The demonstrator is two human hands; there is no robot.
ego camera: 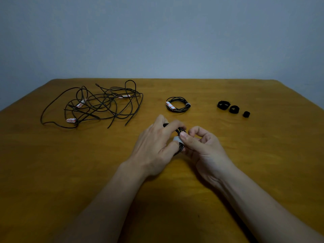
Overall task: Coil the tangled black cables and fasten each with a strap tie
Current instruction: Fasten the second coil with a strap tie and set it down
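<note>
A tangle of black cables [98,104] with white and red paper tags lies at the table's back left. One coiled black cable [177,104], tagged and bound with a grey strap, rests behind my hands. My left hand [156,144] grips a second small black coil [180,132], which is mostly hidden under its fingers. A grey strap tie [177,139] wraps that coil. My right hand [201,144] pinches the strap with thumb and forefinger, right against the coil.
Three rolled black strap ties [233,109] sit in a row at the back right of the wooden table [52,163]. A plain grey wall stands behind the table's far edge.
</note>
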